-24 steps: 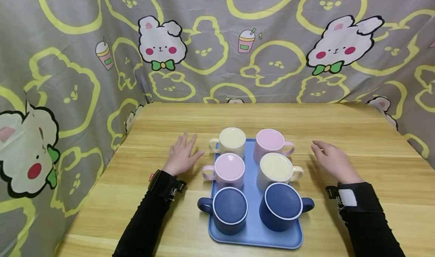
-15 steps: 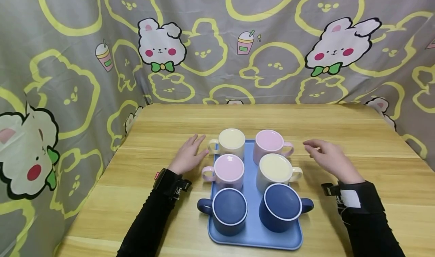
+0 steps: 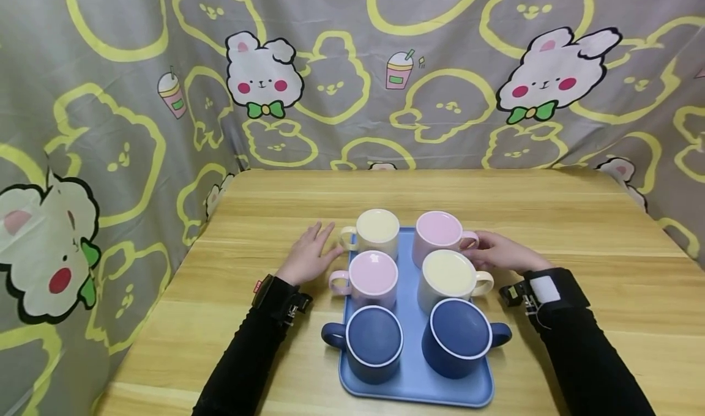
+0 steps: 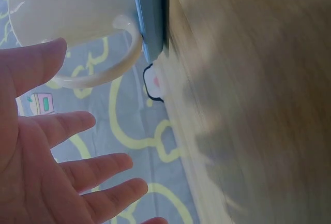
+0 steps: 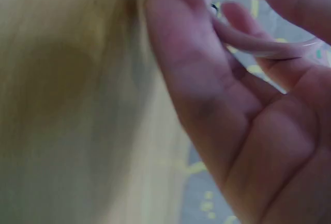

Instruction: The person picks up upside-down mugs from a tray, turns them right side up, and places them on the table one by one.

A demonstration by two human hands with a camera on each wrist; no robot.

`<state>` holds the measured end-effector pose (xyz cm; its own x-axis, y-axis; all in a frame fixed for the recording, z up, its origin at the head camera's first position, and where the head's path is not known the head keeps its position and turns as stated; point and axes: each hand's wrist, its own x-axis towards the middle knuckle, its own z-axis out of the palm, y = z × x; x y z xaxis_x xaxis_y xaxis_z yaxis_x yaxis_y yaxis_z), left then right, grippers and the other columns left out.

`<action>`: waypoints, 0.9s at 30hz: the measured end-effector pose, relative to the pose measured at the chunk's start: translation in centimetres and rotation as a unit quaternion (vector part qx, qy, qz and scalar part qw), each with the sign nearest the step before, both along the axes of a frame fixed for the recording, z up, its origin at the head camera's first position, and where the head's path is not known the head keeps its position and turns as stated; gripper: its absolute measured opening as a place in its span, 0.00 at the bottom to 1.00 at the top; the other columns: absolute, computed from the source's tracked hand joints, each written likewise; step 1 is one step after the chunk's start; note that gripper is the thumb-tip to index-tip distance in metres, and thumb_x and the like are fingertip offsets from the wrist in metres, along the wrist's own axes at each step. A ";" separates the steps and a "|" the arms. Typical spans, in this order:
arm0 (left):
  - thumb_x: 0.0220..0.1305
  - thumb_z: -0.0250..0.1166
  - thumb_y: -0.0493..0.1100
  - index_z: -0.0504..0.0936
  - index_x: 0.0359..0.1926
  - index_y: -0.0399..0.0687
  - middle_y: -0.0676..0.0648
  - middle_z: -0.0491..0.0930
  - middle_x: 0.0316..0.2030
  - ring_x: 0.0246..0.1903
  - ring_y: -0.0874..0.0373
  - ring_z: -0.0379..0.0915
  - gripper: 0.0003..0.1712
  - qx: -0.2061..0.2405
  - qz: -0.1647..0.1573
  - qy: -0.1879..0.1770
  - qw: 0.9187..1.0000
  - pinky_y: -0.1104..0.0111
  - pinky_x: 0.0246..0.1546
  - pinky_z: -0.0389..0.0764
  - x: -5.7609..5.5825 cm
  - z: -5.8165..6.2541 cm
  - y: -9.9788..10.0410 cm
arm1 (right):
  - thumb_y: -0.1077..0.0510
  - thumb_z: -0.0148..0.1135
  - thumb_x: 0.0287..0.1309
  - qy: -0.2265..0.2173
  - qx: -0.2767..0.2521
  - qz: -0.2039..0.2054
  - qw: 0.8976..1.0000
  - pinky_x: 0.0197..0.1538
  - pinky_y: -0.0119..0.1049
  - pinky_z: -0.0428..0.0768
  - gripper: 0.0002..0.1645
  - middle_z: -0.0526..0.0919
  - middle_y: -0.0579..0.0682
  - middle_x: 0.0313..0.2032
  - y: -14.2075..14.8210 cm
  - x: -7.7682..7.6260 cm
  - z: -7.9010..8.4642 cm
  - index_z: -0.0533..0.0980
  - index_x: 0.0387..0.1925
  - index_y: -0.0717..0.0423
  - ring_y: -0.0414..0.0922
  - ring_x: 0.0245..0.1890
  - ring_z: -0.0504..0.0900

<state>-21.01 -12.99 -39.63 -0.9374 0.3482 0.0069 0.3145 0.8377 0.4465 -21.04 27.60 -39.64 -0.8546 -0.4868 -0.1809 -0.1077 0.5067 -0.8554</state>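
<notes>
The far pink cup [image 3: 437, 235] sits on a blue tray [image 3: 415, 370], at 1 o'clock from the tray's middle. Its handle [image 3: 470, 235] sticks out toward 3 o'clock. The right hand [image 3: 507, 252] has its fingers curled about that handle; I can't tell how tight the hold is.

At 11 o'clock on the tray is the far cream cup [image 3: 377, 227]. The left hand [image 3: 308, 257] is beside it, wide, with its fingers spread and nothing in it. Its thumb is right by that cup's handle, but I can't tell if they touch.

The near pink cup [image 3: 373, 275] is at 9 o'clock and the near cream cup [image 3: 448, 275] at 3. There are 2 dark blue cups, at 7 [image 3: 374, 339] and 5 [image 3: 459, 333]. All 6 cups stand upright.

The tray lies on a wooden table [image 3: 190, 293]. Behind it, at 12 o'clock, hangs a gray cloth [image 3: 341, 12] with white bunnies [image 3: 263, 76].
</notes>
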 end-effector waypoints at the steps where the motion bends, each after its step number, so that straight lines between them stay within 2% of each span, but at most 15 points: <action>1: 0.71 0.54 0.57 0.55 0.74 0.43 0.29 0.49 0.71 0.70 0.31 0.43 0.39 -0.005 0.003 -0.003 1.000 0.37 0.65 0.49 0.0 0.0 -0.1 | 0.63 0.53 0.69 -0.016 -0.011 0.008 1.000 0.30 0.31 0.76 0.15 0.75 0.52 0.31 0.0 -0.3 -0.1 0.69 0.48 0.75 0.42 0.28 0.74; 5: 0.71 0.52 0.61 0.53 0.75 0.46 0.30 0.45 0.73 0.71 0.32 0.38 0.41 -0.037 0.022 -0.011 0.999 0.34 0.64 0.43 0.1 0.0 -0.4 | 0.63 0.51 0.70 -0.044 -0.030 0.014 0.998 0.28 0.29 0.73 0.10 0.74 0.50 0.26 0.0 -1.1 -0.8 0.73 0.37 0.68 0.40 0.24 0.72; 9: 0.69 0.52 0.65 0.49 0.76 0.49 0.31 0.39 0.74 0.71 0.32 0.30 0.45 -0.083 0.042 -0.017 0.996 0.32 0.63 0.36 0.3 -0.3 -0.9 | 0.62 0.51 0.70 -0.034 -0.033 0.001 0.999 0.27 0.29 0.72 0.13 0.73 0.48 0.22 -0.1 -1.2 -1.5 0.72 0.28 0.63 0.39 0.22 0.71; 11: 0.68 0.52 0.67 0.49 0.76 0.50 0.32 0.37 0.74 0.71 0.32 0.27 0.46 -0.107 0.050 -0.015 0.993 0.31 0.62 0.33 0.4 -0.4 -1.1 | 0.63 0.51 0.70 -0.028 -0.038 -0.006 0.999 0.27 0.29 0.73 0.14 0.73 0.47 0.22 -0.1 -1.0 -1.6 0.71 0.27 0.66 0.39 0.22 0.72; 14: 0.66 0.51 0.69 0.49 0.76 0.51 0.33 0.35 0.74 0.71 0.33 0.26 0.48 -0.138 0.062 -0.005 0.989 0.31 0.61 0.31 0.4 -0.3 -1.4 | 0.65 0.49 0.69 -0.020 -0.048 -0.021 0.998 0.29 0.29 0.77 0.14 0.75 0.48 0.23 0.0 -0.5 -1.2 0.71 0.33 0.76 0.38 0.23 0.76; 16: 0.65 0.51 0.71 0.49 0.77 0.52 0.35 0.33 0.74 0.71 0.33 0.25 0.48 -0.155 0.069 0.000 0.986 0.31 0.61 0.30 0.4 -0.3 -1.5 | 0.65 0.49 0.69 -0.017 -0.047 -0.033 0.998 0.30 0.32 0.81 0.15 0.78 0.50 0.24 0.1 -0.3 -0.7 0.71 0.37 0.80 0.39 0.24 0.78; 18: 0.65 0.51 0.71 0.49 0.77 0.53 0.35 0.32 0.74 0.72 0.33 0.24 0.49 -0.163 0.072 0.000 0.984 0.31 0.61 0.29 0.4 -0.2 -1.6 | 0.64 0.49 0.69 -0.008 -0.032 -0.048 0.998 0.31 0.34 0.82 0.16 0.79 0.51 0.25 0.1 -0.2 0.0 0.71 0.38 0.79 0.40 0.24 0.80; 23: 0.65 0.51 0.71 0.47 0.77 0.52 0.36 0.30 0.74 0.71 0.34 0.19 0.50 -0.157 0.073 -0.007 0.985 0.32 0.60 0.25 0.5 0.1 -1.8 | 0.61 0.49 0.70 0.047 0.040 -0.067 0.996 0.28 0.37 0.82 0.17 0.78 0.51 0.21 0.2 0.2 2.6 0.74 0.30 0.72 0.42 0.22 0.79; 27: 0.64 0.52 0.71 0.46 0.77 0.52 0.36 0.28 0.74 0.70 0.36 0.15 0.50 -0.148 0.077 -0.012 0.986 0.33 0.60 0.21 0.5 0.4 -1.9 | 0.61 0.49 0.70 0.100 0.092 -0.079 0.987 0.24 0.35 0.79 0.17 0.76 0.49 0.19 0.2 0.7 5.3 0.75 0.28 0.69 0.41 0.20 0.76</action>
